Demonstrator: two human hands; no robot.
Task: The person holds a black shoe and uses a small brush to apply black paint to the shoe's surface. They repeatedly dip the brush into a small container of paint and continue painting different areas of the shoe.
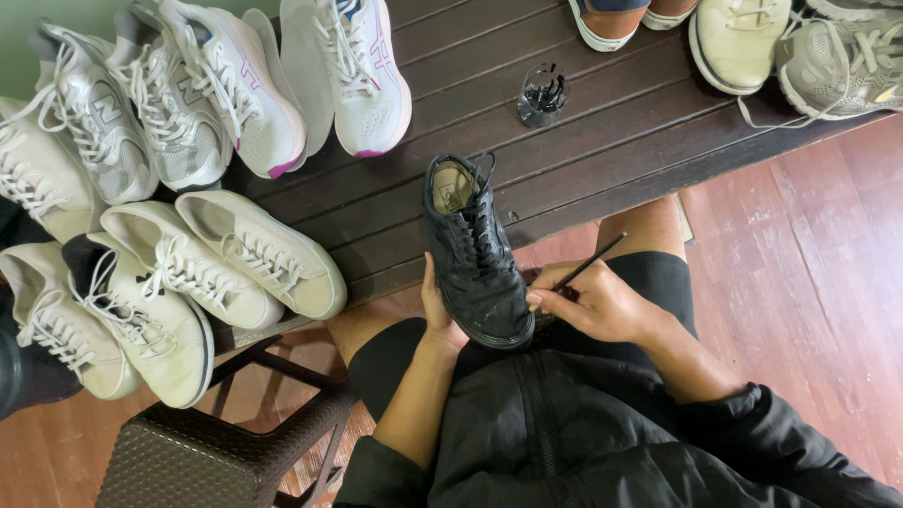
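L hand (pixel 438 315) gripped black shoe (pixel 473 252) from beneath, toe resting on lap, heel over bench (pixel 621 141) edge. R hand (pixel 602 303) pinched thin brush (pixel 576 274) at shoe's side (tip hidden). Small jar (pixel 543 94) on bench; white sneakers (pixel 179 273) to the left

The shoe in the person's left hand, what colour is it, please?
Black all over, laces too; the head view shows the shoe.
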